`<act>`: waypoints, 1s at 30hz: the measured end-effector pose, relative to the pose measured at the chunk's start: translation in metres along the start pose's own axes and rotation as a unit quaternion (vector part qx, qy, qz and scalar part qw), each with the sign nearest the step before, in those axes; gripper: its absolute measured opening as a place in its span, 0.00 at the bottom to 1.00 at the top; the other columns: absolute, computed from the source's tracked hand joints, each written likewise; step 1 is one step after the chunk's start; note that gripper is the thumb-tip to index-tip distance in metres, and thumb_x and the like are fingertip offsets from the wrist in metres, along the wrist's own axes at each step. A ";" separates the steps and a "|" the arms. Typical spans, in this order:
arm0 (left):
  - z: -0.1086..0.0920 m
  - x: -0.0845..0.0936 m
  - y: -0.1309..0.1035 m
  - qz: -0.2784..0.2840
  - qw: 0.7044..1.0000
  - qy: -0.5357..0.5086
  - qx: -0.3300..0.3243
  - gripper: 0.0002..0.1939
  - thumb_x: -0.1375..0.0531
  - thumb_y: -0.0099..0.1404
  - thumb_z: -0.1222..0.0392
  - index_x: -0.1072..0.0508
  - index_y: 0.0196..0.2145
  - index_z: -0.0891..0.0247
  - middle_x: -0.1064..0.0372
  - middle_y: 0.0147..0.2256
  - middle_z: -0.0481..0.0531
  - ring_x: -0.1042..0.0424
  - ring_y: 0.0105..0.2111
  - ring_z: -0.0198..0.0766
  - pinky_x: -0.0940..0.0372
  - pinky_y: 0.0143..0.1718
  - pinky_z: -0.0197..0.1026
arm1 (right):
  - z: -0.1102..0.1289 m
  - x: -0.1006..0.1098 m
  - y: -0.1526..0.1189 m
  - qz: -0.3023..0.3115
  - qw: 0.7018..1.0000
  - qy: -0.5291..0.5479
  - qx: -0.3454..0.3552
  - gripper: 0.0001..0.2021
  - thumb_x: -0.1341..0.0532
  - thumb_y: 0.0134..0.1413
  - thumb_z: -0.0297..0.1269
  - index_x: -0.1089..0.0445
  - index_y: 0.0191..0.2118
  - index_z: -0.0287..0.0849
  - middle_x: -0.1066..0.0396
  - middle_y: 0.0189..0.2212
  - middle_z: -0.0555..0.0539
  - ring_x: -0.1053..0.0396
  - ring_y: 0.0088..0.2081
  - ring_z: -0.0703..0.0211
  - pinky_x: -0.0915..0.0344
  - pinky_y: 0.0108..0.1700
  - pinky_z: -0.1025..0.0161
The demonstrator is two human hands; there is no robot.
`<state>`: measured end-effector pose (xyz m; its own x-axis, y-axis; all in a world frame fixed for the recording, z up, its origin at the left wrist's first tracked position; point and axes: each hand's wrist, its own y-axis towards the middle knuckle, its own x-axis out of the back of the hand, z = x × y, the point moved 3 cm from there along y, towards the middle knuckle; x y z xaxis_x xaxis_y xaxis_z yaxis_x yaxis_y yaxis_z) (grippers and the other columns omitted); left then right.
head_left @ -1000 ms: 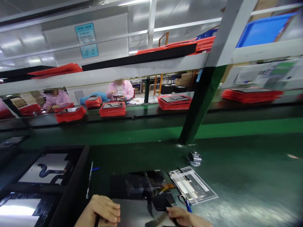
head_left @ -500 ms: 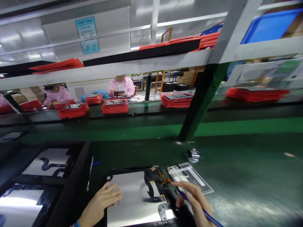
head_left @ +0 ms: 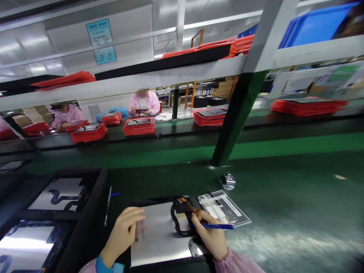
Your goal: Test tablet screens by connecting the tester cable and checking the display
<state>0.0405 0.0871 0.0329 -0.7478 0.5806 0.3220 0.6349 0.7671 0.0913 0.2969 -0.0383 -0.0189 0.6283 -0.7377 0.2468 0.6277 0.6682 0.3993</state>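
Note:
A tablet-sized display panel point(head_left: 159, 235) with a silver back lies in front of me. Over its left edge is my left hand point(head_left: 122, 229), fingers stretched and slightly bent, holding nothing; I cannot tell whether the fingertips touch the panel. My right hand point(head_left: 209, 231) is closed round a slim blue pen-like tool point(head_left: 217, 226) lying across the fingers. Its fingertips are at the black flex cable point(head_left: 176, 220) with an orange end point(head_left: 182, 201) on the panel's right side. Whether they also pinch the cable is hidden. A pink sleeve point(head_left: 237, 263) covers the right forearm.
Beside the panel lies a white-and-grey printed sheet point(head_left: 227, 208), with a shiny metal roll point(head_left: 227, 180) behind it. Black foam trays point(head_left: 91, 197) with more panels and a silver pen point(head_left: 108, 206) are at left. A green post point(head_left: 234, 121) rises behind; two co-workers sit beyond.
My right hand has moved left onto the panel's flex cable, and the blue tool has swung to lie level. The cable's orange end now sits over the panel. My left hand has arched up.

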 end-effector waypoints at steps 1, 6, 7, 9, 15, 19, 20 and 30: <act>-0.007 -0.006 0.004 -0.019 0.999 -0.030 0.012 0.12 0.39 0.59 0.66 0.19 0.38 0.56 0.25 0.47 0.56 0.34 0.53 0.53 0.52 0.64 0.52 | 0.001 0.000 0.000 0.000 1.000 -0.004 0.003 0.27 0.40 0.52 0.57 0.46 0.15 0.45 0.45 0.13 0.54 0.45 0.17 0.62 0.44 0.21 0.65; -0.021 -0.055 0.026 -0.011 0.984 -0.129 0.119 0.17 0.34 0.57 0.59 0.22 0.45 0.60 0.24 0.45 0.58 0.29 0.46 0.51 0.40 0.54 0.46 | 0.005 -0.001 0.002 0.002 1.000 -0.016 0.012 0.27 0.42 0.54 0.58 0.46 0.15 0.45 0.45 0.14 0.53 0.45 0.17 0.62 0.45 0.20 0.65; -0.020 -0.065 0.030 -0.013 0.980 -0.148 0.129 0.17 0.34 0.57 0.58 0.22 0.45 0.61 0.24 0.43 0.58 0.28 0.44 0.50 0.39 0.51 0.44 | 0.006 -0.001 0.002 0.003 1.000 -0.017 0.014 0.27 0.42 0.55 0.58 0.46 0.15 0.45 0.45 0.13 0.53 0.45 0.17 0.62 0.45 0.19 0.65; -0.016 -0.083 0.037 -0.010 0.979 -0.160 0.129 0.17 0.34 0.58 0.54 0.23 0.44 0.63 0.23 0.37 0.57 0.27 0.39 0.46 0.37 0.44 0.42 | 0.009 0.001 0.000 0.012 1.000 -0.012 0.018 0.27 0.43 0.56 0.57 0.45 0.15 0.45 0.43 0.13 0.53 0.43 0.16 0.62 0.44 0.18 0.65; -0.006 -0.111 0.040 0.058 0.988 -0.072 0.123 0.23 0.31 0.48 0.45 0.25 0.33 0.68 0.32 0.20 0.47 0.35 0.22 0.34 0.42 0.27 0.36 | 0.028 0.039 -0.014 -0.064 0.993 0.001 0.096 0.15 0.50 0.67 0.42 0.28 0.36 0.46 0.25 0.26 0.47 0.28 0.24 0.55 0.30 0.28 0.61; -0.012 -0.115 0.030 0.111 0.985 -0.022 0.128 0.22 0.29 0.44 0.48 0.23 0.31 0.69 0.28 0.22 0.49 0.31 0.23 0.36 0.40 0.28 0.36 | 0.045 0.043 -0.003 0.075 0.961 -0.110 0.242 0.13 0.47 0.64 0.35 0.31 0.51 0.47 0.25 0.45 0.42 0.27 0.47 0.48 0.30 0.50 0.54; -0.016 -0.115 0.028 0.112 0.987 0.006 0.114 0.19 0.29 0.45 0.50 0.22 0.30 0.69 0.27 0.22 0.50 0.29 0.24 0.38 0.39 0.28 0.37 | 0.048 0.039 0.001 0.140 0.939 -0.126 0.288 0.13 0.46 0.62 0.33 0.30 0.50 0.46 0.26 0.47 0.42 0.28 0.49 0.47 0.32 0.53 0.52; -0.030 -0.127 0.012 0.121 0.974 0.190 0.010 0.11 0.31 0.53 0.57 0.18 0.36 0.57 0.20 0.32 0.54 0.22 0.31 0.44 0.33 0.36 0.39 | 0.040 0.018 0.006 0.331 0.858 -0.144 0.364 0.09 0.46 0.50 0.24 0.36 0.28 0.48 0.32 0.23 0.51 0.30 0.26 0.56 0.28 0.35 0.59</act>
<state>0.1492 0.0144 0.0211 -0.4489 0.6048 0.6578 0.7769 0.6279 -0.0471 0.2941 -0.0514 0.0233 0.5309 -0.2824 0.7990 -0.3435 0.7902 0.5075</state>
